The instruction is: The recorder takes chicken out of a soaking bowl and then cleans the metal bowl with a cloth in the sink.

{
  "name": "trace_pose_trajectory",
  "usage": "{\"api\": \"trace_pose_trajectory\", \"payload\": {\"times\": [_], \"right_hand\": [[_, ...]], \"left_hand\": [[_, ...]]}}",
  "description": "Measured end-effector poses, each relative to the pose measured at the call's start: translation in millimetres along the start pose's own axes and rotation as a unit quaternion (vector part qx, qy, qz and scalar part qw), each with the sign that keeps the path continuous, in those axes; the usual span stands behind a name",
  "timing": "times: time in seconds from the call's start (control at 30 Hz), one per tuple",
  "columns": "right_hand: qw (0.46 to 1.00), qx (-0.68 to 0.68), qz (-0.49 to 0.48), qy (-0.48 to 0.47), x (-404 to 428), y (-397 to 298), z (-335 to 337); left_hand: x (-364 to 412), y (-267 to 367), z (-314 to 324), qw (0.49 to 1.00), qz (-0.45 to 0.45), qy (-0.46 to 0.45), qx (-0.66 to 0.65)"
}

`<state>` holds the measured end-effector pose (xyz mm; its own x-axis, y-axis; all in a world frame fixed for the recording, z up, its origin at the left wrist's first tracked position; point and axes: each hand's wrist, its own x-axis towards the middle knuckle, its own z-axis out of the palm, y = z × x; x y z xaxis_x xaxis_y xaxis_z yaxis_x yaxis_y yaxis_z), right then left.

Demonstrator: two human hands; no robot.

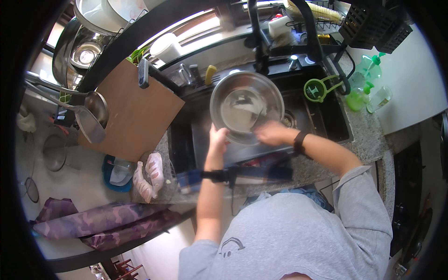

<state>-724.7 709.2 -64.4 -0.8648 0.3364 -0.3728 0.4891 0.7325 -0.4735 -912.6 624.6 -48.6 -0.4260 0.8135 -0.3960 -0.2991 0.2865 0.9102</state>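
A round stainless steel bowl is held over the black kitchen sink, its inside facing me. My left hand grips the bowl's near left rim, thumb showing on the inner side. At the near right part of the bowl, my right hand is blurred and its fingers reach inside. Something dark lies by those fingertips, but the blur hides whether it is a held scrubber or a shadow. Behind the bowl stands a black faucet. The sink drain shows just right of the bowl.
Two scored raw chicken legs lie on the granite counter's left edge, below a brown board. A ladle and a metal spatula hang over it. At right are a green strainer and green soap bottles.
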Motion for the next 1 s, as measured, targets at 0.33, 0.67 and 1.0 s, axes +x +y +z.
{"api": "trace_pose_trajectory", "payload": {"times": [0.33,0.67,1.0], "right_hand": [[0.949,-0.022,-0.008,0.314,59.7,16.0,-16.9],[0.964,0.260,-0.022,0.045,30.2,-27.6,37.8],[0.935,0.062,0.094,0.336,44.5,23.1,-5.8]], "left_hand": [[-9.6,-30.9,6.9,0.996,0.076,-0.006,0.053],[-4.1,-27.9,12.6,0.986,0.160,0.018,0.037],[-4.7,-20.3,6.4,0.988,0.137,0.051,0.051]]}}
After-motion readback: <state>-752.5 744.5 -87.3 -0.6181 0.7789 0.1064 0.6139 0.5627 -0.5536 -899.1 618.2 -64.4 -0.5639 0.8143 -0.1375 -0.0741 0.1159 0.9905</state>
